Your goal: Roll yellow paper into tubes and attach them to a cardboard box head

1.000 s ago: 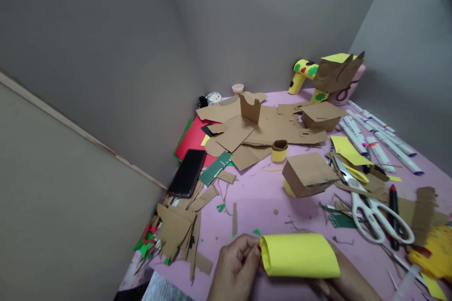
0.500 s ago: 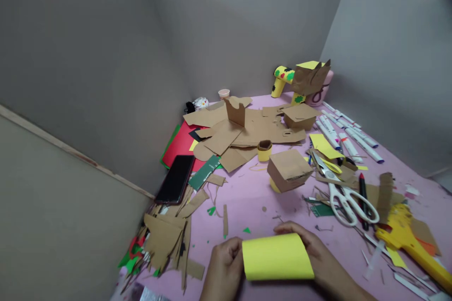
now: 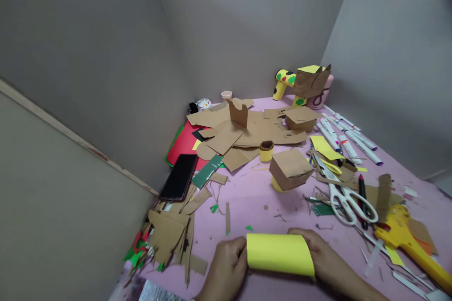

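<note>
A yellow paper tube (image 3: 279, 254), curved along its length, lies crosswise between my two hands just above the pink table. My left hand (image 3: 228, 263) is closed on its left end, the thumb pressed against the edge. Gripping the right end, my right hand (image 3: 318, 251) has its fingers partly hidden behind and inside the paper. Beyond the tube stands a small cardboard box (image 3: 291, 168) on a yellow base. Near that box sits a short yellow-wrapped cardboard ring (image 3: 266, 151).
White scissors (image 3: 348, 202), a yellow glue gun (image 3: 406, 232) and markers (image 3: 360, 143) lie to the right. On the left are a phone (image 3: 179, 176) and cardboard scraps (image 3: 167, 235). Flat cardboard pieces (image 3: 261, 126) and a cardboard figure with yellow legs (image 3: 309, 82) occupy the back.
The yellow tube has turned slightly and looks more level. My right hand has shifted its hold, with its fingers now closer around the right end. The camera view has moved slightly.
</note>
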Tool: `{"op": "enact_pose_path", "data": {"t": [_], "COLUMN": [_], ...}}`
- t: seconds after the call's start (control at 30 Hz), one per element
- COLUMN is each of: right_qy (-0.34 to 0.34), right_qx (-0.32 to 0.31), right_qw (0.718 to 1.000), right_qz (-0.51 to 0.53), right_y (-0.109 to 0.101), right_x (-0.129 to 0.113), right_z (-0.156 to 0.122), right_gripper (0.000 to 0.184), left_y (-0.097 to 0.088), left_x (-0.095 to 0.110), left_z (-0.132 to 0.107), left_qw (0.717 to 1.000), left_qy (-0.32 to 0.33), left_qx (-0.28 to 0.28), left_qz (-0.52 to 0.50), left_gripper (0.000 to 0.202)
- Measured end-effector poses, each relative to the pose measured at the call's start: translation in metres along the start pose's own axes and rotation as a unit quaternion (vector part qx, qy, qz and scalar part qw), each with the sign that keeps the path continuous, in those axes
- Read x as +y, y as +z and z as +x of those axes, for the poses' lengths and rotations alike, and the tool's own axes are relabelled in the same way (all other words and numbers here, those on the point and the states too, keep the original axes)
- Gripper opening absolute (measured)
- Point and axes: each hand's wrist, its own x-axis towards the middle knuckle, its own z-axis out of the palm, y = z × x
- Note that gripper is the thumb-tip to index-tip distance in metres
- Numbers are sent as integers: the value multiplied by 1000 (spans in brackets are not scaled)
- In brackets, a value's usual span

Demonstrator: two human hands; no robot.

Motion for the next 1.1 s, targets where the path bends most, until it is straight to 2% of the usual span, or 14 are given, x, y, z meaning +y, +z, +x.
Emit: {"op": "enact_pose_path", "data": {"t": [0.1, 0.2, 0.33, 0.5, 0.7, 0.77, 0.83, 0.87, 0.97, 1.03, 1.1], "right_qy": [-5, 12, 71, 48, 32, 34, 49, 62, 98, 110, 123], "right_qx": [-13, -25, -29, -21, -16, -11, 0, 6, 6, -4, -14], "right_qw": [1000, 1000, 997, 995, 980, 975, 968, 963, 953, 951, 950], "right_qz": [12, 14, 20, 90, 195, 218, 246, 261, 287, 288, 285], "right_y": [2, 4, 4, 9, 14, 13, 11, 10, 7, 7, 7], "right_x": [-4, -5, 1, -2, -3, 0, 2, 3, 1, 0, 0], "right_z": [-1, 0, 4, 8, 13, 15, 16, 16, 14, 13, 13], "right_gripper": [6, 7, 13, 25, 23, 18, 13, 11, 9, 9, 13], "left_y": [-2, 1, 8, 10, 10, 10, 11, 11, 11, 10, 9], "left_x": [4, 4, -4, -9, -4, -5, -8, -10, -16, -16, -13], "left_z": [0, 2, 5, 8, 12, 11, 8, 5, -2, -5, -5], "left_qw": [999, 994, 980, 967, 959, 954, 953, 955, 966, 963, 958], "left_qy": [25, -3, -54, -104, -125, -131, -102, -66, 85, 179, 234], "left_qx": [18, 28, 44, -9, -35, -23, 42, 85, 181, 191, 168], "left_qz": [-27, -102, -184, -233, -251, -269, -281, -276, -167, -60, -6], "left_gripper": [13, 8, 17, 15, 34, 43, 47, 46, 43, 28, 8]}}
